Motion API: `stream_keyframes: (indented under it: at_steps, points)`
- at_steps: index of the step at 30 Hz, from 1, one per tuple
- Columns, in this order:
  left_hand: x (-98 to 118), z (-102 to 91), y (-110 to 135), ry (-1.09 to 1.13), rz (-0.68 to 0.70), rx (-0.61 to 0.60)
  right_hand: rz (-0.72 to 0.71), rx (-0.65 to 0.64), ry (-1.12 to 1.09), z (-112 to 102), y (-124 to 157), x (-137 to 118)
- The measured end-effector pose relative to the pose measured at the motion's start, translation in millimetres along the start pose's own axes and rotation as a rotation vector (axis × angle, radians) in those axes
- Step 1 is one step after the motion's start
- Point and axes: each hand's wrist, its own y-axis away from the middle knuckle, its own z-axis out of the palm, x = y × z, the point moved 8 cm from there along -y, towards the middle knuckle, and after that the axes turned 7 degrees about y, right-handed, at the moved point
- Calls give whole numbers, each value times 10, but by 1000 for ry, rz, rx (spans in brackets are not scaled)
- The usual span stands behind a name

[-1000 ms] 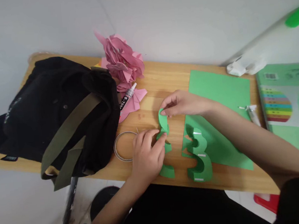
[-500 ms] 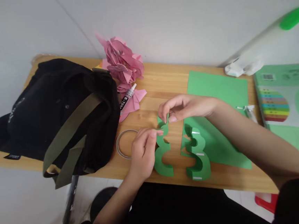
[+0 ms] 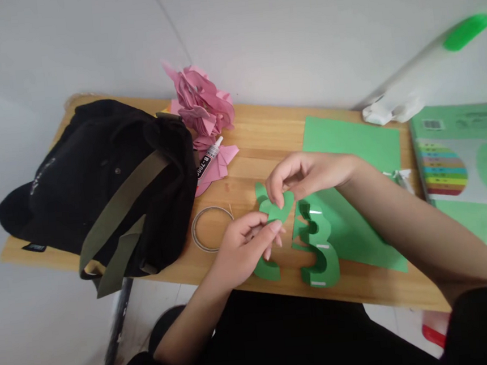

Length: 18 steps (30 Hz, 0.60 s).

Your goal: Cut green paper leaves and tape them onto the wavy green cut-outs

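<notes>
A flat green paper cut-out shaped like a wavy "3" is held just above the wooden table. My left hand pinches its middle from below. My right hand pinches its upper end, which is bent over. Right beside it stands a thicker green "3" shape with white tabs, resting partly on a green paper sheet.
A black bag with an olive strap fills the table's left. Pink folded paper, a glue tube and a tape ring lie behind my left hand. A coloured paper pack lies at the right.
The cut-out's upper end has been bent over to the right, and both hands have shifted slightly right with it. The camera view has also drifted.
</notes>
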Motion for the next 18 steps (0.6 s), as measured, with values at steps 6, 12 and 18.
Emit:
stream_keyframes:
  at_steps: [6, 12, 18]
  points:
    - [-56, -75, -6, 99, 21, 154, 138, 344, 6, -179, 64, 71]
    - [-29, -91, -1, 104, 48, 203, 163, 404, 75, -99, 54, -40]
    - [228, -150, 150, -622, 413, 285, 249, 543, 133, -260, 83, 67]
